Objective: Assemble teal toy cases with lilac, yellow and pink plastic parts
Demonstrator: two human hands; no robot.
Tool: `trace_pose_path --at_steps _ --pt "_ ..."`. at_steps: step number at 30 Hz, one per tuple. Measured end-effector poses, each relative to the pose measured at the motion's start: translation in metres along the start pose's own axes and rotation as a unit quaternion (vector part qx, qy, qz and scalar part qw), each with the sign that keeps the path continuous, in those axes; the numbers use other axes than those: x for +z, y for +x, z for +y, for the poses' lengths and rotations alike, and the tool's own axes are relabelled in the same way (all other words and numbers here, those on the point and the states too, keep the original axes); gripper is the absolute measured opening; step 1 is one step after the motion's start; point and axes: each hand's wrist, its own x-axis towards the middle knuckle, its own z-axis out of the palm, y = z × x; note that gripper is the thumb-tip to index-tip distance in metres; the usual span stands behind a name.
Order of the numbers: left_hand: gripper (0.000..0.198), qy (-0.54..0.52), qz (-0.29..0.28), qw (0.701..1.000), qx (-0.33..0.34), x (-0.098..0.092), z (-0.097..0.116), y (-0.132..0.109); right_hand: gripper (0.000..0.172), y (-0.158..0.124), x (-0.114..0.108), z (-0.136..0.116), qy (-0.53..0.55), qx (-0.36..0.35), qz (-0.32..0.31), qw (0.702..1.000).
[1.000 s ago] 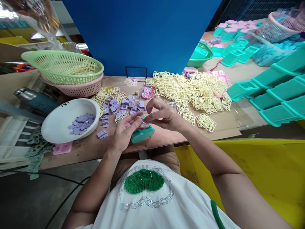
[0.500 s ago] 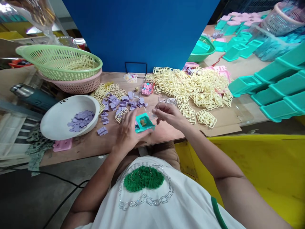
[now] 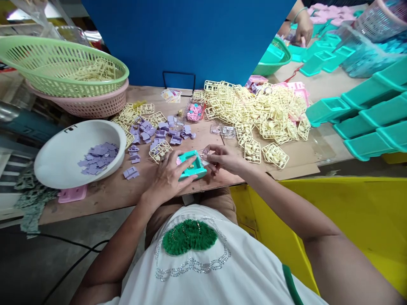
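Note:
A small teal box (image 3: 199, 171) with an open top lies near the table's front edge, tilted a little. My left hand (image 3: 170, 173) grips it from the left, a finger over its opening and the thumb along the near side. Something small and yellowish shows inside. Pinched in my right hand (image 3: 222, 159) is a clear plastic piece (image 3: 203, 156), held against the box's right side. Purple parts (image 3: 146, 130) and a cream frame (image 3: 160, 151) lie just beyond my left hand. Clear plastic pieces (image 3: 223, 131) rest beyond my right hand.
A white bowl (image 3: 47, 156) of purple pieces and stacked baskets (image 3: 95, 103) stand left. Cream frames (image 3: 248, 110) are heaped behind. Teal boxes (image 3: 378, 114) fill the right side. Another person's hand (image 3: 303, 27) is at the back right. A blue panel (image 3: 190, 38) rises behind.
My right hand has brought the clear piece to the box. A finger of my left hand now reaches over the opening. Another person's hand has appeared at the back right. The view has shifted slightly.

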Motion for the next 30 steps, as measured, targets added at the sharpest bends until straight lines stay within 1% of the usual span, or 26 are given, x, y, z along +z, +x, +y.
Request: trace_pose_path --at_steps 3,7,9,11,13,17,22,26,30 --pt "0.054 0.009 -0.015 1.0 -0.008 -0.002 0.002 0.0 0.053 -0.001 0.0 0.01 0.017 -0.009 0.017 1.0" --pt "0.058 0.013 -0.026 0.999 -0.016 -0.005 0.004 0.0 0.049 -0.001 0.002 0.025 -0.006 -0.007 0.061 0.998" --pt "0.057 0.014 -0.029 0.999 -0.013 -0.006 0.005 0.0 0.048 -0.002 0.002 0.028 0.0 -0.014 0.073 0.997" --pt "0.052 0.019 -0.031 0.999 -0.005 -0.007 0.006 0.001 0.047 -0.003 0.003 0.026 0.019 -0.036 0.082 0.996" --pt "0.05 0.022 -0.032 0.999 0.003 -0.008 0.006 0.002 0.047 -0.004 0.005 0.021 0.031 -0.043 0.07 0.996" --pt "0.052 0.02 -0.036 0.999 -0.002 -0.008 0.007 0.003 0.046 -0.003 0.008 0.013 0.038 -0.027 0.026 0.999" --pt "0.059 0.031 -0.049 0.998 -0.001 -0.009 0.006 0.003 0.049 -0.001 0.009 0.014 0.038 -0.03 0.036 0.998" --pt "0.053 0.055 -0.066 0.996 0.011 -0.011 0.006 0.004 0.054 -0.001 0.008 0.012 0.029 -0.024 0.035 0.999" --pt "0.051 0.053 -0.071 0.996 0.008 -0.012 0.007 0.006 0.055 0.001 0.007 0.009 0.005 -0.023 0.039 0.999"
